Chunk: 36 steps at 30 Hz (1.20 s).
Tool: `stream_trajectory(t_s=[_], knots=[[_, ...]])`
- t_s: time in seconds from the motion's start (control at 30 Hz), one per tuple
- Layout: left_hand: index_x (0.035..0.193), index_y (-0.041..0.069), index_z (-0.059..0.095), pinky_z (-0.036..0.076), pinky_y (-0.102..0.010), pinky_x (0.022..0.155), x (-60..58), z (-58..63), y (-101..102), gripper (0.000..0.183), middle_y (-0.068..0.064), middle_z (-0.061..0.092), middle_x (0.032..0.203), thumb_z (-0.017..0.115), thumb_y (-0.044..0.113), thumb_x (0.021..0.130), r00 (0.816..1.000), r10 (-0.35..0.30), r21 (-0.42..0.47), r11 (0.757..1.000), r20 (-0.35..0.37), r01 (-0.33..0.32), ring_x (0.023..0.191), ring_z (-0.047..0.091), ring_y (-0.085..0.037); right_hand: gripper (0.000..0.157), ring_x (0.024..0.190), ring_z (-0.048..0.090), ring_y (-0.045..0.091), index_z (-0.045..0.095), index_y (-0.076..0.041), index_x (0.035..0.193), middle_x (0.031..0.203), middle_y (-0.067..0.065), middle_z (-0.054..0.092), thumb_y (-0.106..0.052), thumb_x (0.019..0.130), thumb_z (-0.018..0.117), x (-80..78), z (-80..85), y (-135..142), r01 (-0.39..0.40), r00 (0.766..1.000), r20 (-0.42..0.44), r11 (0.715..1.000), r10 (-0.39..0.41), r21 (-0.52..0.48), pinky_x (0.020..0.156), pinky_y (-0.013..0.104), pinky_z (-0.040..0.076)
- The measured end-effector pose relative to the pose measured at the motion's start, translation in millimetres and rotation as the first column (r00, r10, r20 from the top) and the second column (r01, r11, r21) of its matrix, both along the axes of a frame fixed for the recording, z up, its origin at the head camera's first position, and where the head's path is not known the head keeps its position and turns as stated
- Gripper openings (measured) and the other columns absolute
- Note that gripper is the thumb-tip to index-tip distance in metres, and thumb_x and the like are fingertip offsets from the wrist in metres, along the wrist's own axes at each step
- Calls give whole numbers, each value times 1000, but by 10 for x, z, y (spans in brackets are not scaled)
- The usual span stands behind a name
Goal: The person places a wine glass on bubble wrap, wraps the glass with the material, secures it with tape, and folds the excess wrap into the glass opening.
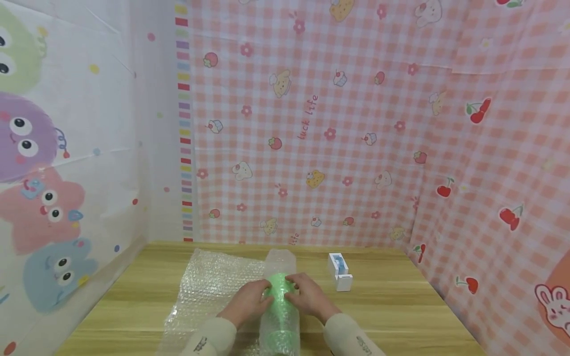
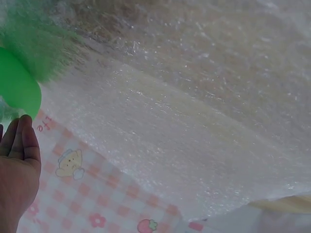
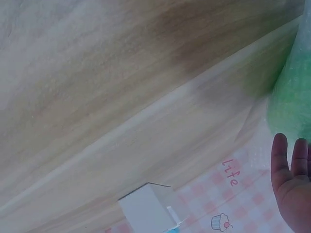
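A green object [image 1: 280,310] (its exact form blurred by the wrapping) lay lengthwise on the wooden table [image 1: 392,301], between the two hands, inside bubble wrap [image 1: 213,287] whose loose sheet spread to the left. The left hand [image 1: 249,299], fingers extended and together, touched the bundle's left side; the right hand [image 1: 310,297], likewise open, rested against its right side. A white tape dispenser [image 1: 343,283] stood near the right hand, farther back.

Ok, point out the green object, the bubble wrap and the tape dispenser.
Green object [image 2: 20,82]: left wrist view, on its smooth, rounded side.
Bubble wrap [image 1: 211,287]: head view, on the sheet spread over the table [image 1: 392,316].
Tape dispenser [image 1: 343,281]: head view, on its white body.
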State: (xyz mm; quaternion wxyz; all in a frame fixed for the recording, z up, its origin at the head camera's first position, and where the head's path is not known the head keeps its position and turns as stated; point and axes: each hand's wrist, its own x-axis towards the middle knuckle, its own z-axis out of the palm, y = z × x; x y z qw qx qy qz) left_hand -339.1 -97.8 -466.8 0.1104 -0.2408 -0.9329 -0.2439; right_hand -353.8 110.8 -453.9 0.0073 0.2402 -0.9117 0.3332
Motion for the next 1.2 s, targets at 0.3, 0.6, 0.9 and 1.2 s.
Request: stream_trajectory(t_s=[0.3,0.6,0.9,1.2], knots=[[128,0,56,48,-52,97,-20,-47,-25,43,-18,64,123,68,21,93,993,28,11,1000,112,-29,113,60,-35,34,105,56,31,64,-6,128,123,14,54,-15,95,62,6,3,0,-9,1000,0,1000,9,6,85,50,51],[134,-4,51,47,-52,99,11,-103,-88,46,-19,62,125,62,19,96,993,12,20,1000,120,-14,116,59,-35,43,108,55,32,59,-11,136,127,11,51,-17,94,64,28,18,-26,-27,998,53,1000,26,6,84,51,52],[125,-4,55,54,-48,85,30,-203,-36,36,-17,66,111,64,16,96,996,-49,101,994,79,41,99,65,-33,37,106,60,36,61,-4,125,127,15,57,-17,91,69,35,23,48,-10,1000,-6,1000,10,-12,84,51,53],[129,2,48,52,-48,94,83,-330,151,39,-19,64,123,64,19,97,984,-107,165,983,142,83,112,62,-35,32,109,58,37,68,-3,114,118,15,60,-16,86,75,1,82,68,-51,969,-231,990,81,135,94,54,47]])
